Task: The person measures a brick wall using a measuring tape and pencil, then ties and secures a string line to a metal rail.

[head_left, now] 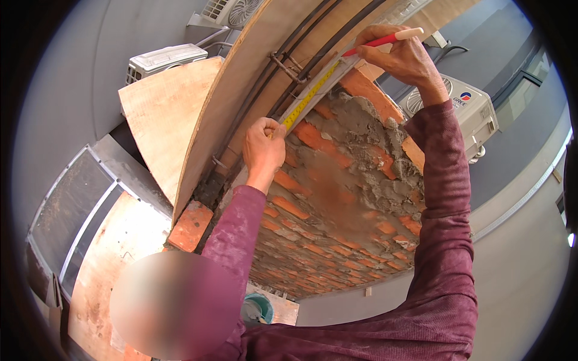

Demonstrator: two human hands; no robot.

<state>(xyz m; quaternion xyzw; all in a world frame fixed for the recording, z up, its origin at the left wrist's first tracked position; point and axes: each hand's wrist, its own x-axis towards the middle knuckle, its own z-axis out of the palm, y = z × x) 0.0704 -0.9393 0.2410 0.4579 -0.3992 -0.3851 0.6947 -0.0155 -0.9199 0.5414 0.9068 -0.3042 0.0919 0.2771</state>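
My left hand [264, 147] grips the case end of a yellow tape measure [310, 95], whose blade runs up and to the right along the top edge of a rough red brick wall [337, 198] smeared with grey mortar. My right hand [400, 57] holds a red pencil [385, 40] with a white end and presses on the far end of the tape at the wall's upper corner. Both sleeves are dark red.
A curved plywood board [241, 96] with dark cables and a metal clamp [288, 66] stands along the wall's left. A second plywood sheet [162, 120] lies further left. Air-conditioner units [475, 111] sit to the right and upper left; a window [72, 204] and a bucket [259, 308] lie below.
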